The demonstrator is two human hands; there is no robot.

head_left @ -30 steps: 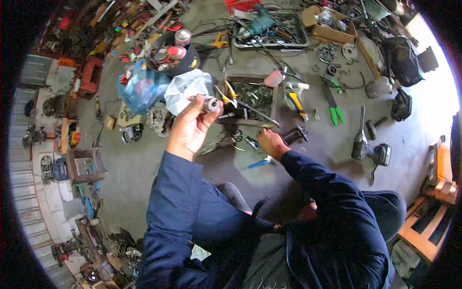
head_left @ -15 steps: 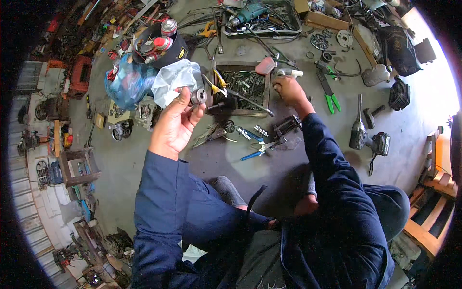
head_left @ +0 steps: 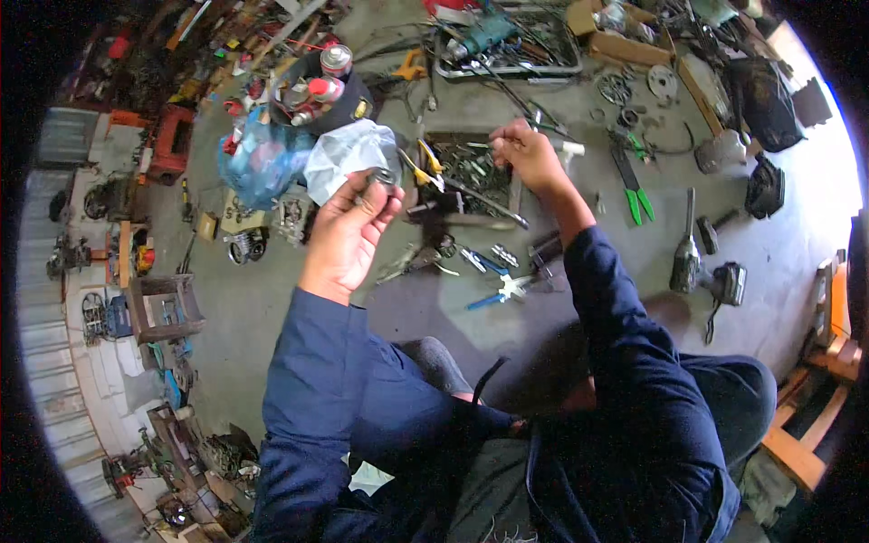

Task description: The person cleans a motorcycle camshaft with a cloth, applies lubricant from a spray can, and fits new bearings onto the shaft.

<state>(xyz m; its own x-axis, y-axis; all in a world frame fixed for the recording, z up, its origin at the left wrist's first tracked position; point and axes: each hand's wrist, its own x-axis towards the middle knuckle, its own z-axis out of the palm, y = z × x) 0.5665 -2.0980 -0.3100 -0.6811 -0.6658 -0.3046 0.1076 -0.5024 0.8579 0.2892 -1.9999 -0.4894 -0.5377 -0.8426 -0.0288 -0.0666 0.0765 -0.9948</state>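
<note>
A round metal part (head_left: 384,177) with a hole in its middle is pinched between the thumb and fingers of my left hand (head_left: 348,233). Behind it lies a crumpled clear plastic bag (head_left: 348,158). My right hand (head_left: 532,165) is above the right side of a shallow tray (head_left: 517,195) full of small metal parts. Its fingers are pinched together. A thin pale shape shows by those fingertips, too small to name. Just right of this hand is a white-headed hammer (head_left: 568,147). Pliers with yellow handles (head_left: 422,169) lean at the tray's left edge.
Blue-handled pliers (head_left: 493,294) and sockets (head_left: 504,255) lie on the floor before me. To the right are a green-handled tool (head_left: 639,204) and a cordless impact wrench (head_left: 690,268). A black bucket (head_left: 358,101) with spray cans stands far left, a drill (head_left: 480,36) on a far tray.
My right hand has left the white-headed hammer and moved left over the tray of small parts. The round metal part in my left hand has turned. The whole view has shifted slightly.
</note>
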